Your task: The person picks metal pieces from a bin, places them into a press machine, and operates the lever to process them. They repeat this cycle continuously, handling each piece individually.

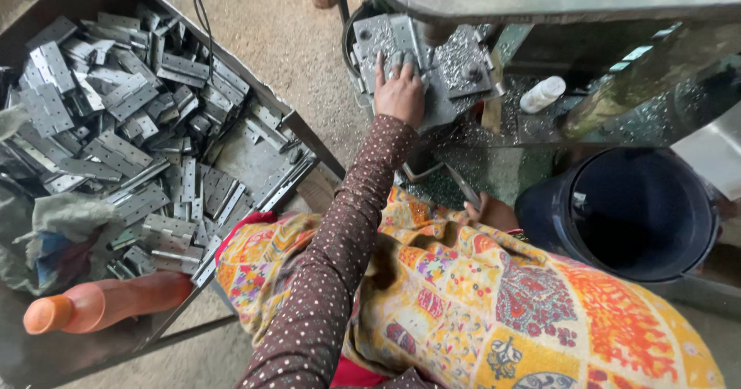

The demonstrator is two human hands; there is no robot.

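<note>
Grey hinge (403, 63) flat under left hand (400, 92) fingers.

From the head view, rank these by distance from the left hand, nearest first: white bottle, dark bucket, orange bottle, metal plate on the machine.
1. Metal plate: under the left hand, touching it, on the machine.
2. White bottle: to the hand's right, on the machine bed.
3. Dark bucket: lower right, on the floor.
4. Orange bottle: far lower left, lying by the tray of hinges.
</note>
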